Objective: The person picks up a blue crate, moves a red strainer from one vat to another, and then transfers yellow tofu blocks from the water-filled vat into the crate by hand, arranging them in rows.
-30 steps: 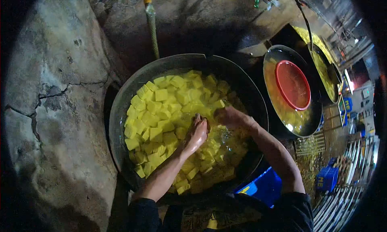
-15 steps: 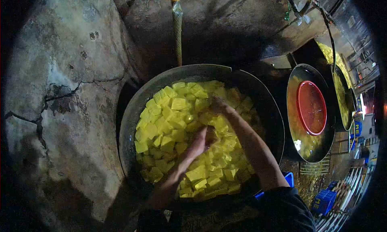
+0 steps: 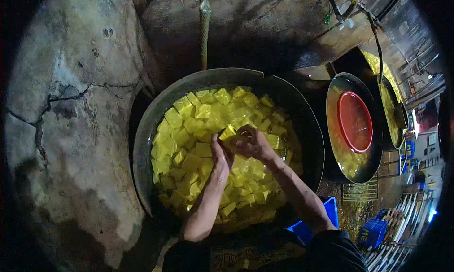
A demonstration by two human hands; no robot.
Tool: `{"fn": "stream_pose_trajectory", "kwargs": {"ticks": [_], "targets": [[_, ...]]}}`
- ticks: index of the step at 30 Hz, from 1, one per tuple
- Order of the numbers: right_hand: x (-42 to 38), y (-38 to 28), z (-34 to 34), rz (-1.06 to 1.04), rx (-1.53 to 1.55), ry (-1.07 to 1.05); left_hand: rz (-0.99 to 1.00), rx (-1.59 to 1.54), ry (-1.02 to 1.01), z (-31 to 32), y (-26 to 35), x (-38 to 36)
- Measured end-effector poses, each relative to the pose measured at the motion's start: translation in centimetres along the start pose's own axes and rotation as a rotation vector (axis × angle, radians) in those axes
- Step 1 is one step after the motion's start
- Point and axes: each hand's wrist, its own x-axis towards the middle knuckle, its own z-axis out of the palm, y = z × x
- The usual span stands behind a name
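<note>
A large dark round vat (image 3: 142, 144) holds many yellow blocks (image 3: 174, 139) in liquid. Above its middle, a yellow block (image 3: 229, 133) is between my two hands. My left hand (image 3: 220, 153) supports the block from the left, with its thumb up beside it. My right hand (image 3: 251, 142) grips the block from the right with curled fingers. Some of the right fingertips are hidden behind the block and the hand.
A cracked concrete wall (image 3: 71, 144) rises at the left. To the right stand a second vat (image 3: 333, 130) with a red basin (image 3: 355, 122) in it and another vat (image 3: 385, 101) behind. Blue crates (image 3: 373, 233) and a blue container (image 3: 331, 209) sit lower right.
Both hands have come up out of the yellow blocks and together, now with one block between them. The view has shifted slightly.
</note>
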Motion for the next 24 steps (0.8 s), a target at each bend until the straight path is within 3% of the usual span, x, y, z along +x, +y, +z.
{"fn": "stream_pose_trajectory", "kwargs": {"ticks": [2,4,6,7,8,10,11,12,14,15,17,18,20,22,24], "targets": [[0.0,-4.5,0.0,0.118,0.033,-0.021,0.219,-0.158,-0.156,-0.7,-1.6,0.6],[0.3,-6.4,0.6,0.240,0.064,-0.040,0.715,0.675,-0.178,-0.9,-1.7,0.8],[1.0,-6.9,2.0,-0.095,-0.747,0.253,0.188,-0.367,-0.374,0.8,-1.7,-1.0],[1.7,-6.6,2.7,-0.128,-0.697,0.269,-0.042,-0.647,-0.239,1.0,-1.1,-1.1],[2.5,-6.6,2.7,-0.143,-0.694,0.257,-0.024,-0.655,-0.239,1.3,-0.2,-1.7],[4.6,-6.5,2.2,0.094,-0.256,-0.331,0.078,-0.522,0.008,2.3,1.9,-3.7],[6.3,-6.0,2.4,0.087,-0.256,-0.344,0.119,-0.467,0.015,2.5,3.1,-4.2],[8.6,-5.3,2.9,0.040,-0.299,-0.249,0.089,-0.495,0.297,1.9,3.4,-3.9],[12.1,-2.9,4.5,-0.050,-0.374,-0.051,0.100,-0.582,0.080,1.2,6.0,-4.6],[13.2,-1.2,5.5,-0.059,-0.366,-0.054,0.199,-0.570,-0.081,0.6,7.3,-4.5],[14.8,0.7,7.1,-0.493,-0.487,-0.040,0.215,-0.538,-0.070,-0.3,9.2,-4.2],[15.1,0.7,7.2,-0.500,-0.483,-0.041,0.245,-0.477,-0.058,-0.8,10.2,-4.1],[14.8,-0.6,7.1,-0.101,-0.799,-0.220,0.284,-0.437,-0.090,-2.1,11.5,-3.4],[16.1,2.2,5.6,-0.199,-0.723,-0.291,0.316,-0.398,-0.116,-3.4,12.4,-3.2],[17.1,3.3,3.9,-0.343,-0.253,-0.324,0.302,-0.460,-0.101,-3.2,13.0,-3.7]]}}
